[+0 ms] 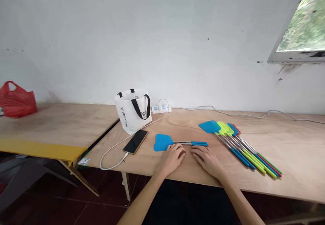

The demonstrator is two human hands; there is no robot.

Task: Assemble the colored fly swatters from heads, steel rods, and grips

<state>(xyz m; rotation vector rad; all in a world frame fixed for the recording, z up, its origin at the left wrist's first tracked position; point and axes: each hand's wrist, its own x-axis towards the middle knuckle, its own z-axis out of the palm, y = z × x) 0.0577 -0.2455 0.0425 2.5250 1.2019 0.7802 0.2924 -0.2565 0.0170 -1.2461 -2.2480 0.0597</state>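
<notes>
Blue fly swatters (163, 142), seemingly two stacked together, lie crosswise on the table in front of me, with mesh heads to the left and blue handles to the right. My left hand (174, 158) rests on the tabletop at their near side, its fingertips close to where the heads meet the metal shafts. Beside the handles lies my right hand (205, 160), fingers loosely extended and thumb apart. Both hands are palm down and appear to hold nothing; whether the fingertips touch the swatters I cannot tell. To the right, several swatters (243, 147) in blue, yellow-green and red lie fanned in a row.
A phone (135, 142) on a white charging cable (111, 167) lies at left, before a white tote bag (130, 115). Behind is a power strip (162, 109) against the wall. A red plastic bag (19, 101) sits on the left table (58, 125). The wooden table's front edge is near my forearms.
</notes>
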